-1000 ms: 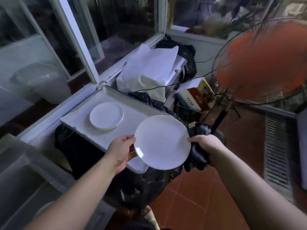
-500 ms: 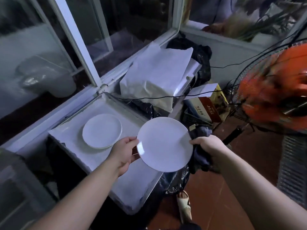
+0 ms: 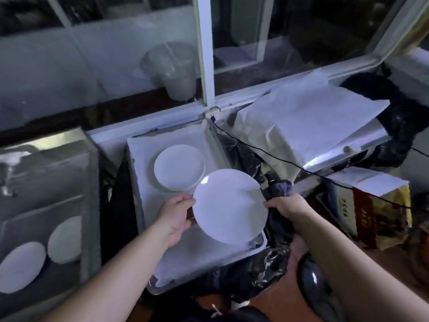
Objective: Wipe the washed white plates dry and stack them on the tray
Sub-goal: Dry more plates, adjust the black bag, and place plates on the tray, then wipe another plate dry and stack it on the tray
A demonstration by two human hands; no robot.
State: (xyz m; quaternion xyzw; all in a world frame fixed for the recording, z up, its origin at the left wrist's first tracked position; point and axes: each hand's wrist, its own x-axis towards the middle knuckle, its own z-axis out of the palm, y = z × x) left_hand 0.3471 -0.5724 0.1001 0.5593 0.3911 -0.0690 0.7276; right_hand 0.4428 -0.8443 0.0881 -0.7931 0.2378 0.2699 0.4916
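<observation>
We are gripping the round white plate (image 3: 228,206) at nine o'clock with our left hand (image 3: 176,213) while our right hand (image 3: 286,206), clutching the dark cloth (image 3: 277,194), holds its three o'clock rim, and should keep it level.

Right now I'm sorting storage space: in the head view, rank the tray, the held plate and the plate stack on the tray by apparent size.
1. tray, clearly largest.
2. held plate.
3. plate stack.
The held plate is nearer the camera, so they may really match.
</observation>
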